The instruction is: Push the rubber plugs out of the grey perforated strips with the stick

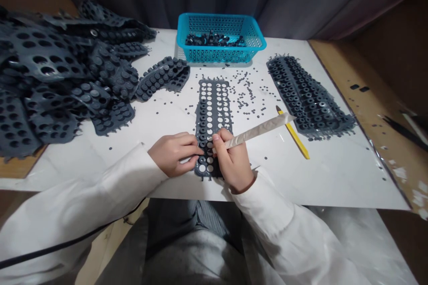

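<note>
White sleeves (274,227) reached forward over a perforated rubber sheet (214,116), which lay directly beneath both hands. Left hand (174,155) rested curled on the sheet, its grip unclear; right hand (234,160) grasped a rolled-paper tool (257,130).

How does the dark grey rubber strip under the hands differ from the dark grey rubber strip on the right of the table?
The holed dark grey rubber strip shows many open holes; the studded dark grey rubber strip is packed with ring-shaped studs. The first lies straight, the second slants. The left hand and right hand touch the first only. Both are long with ragged edges.
</note>
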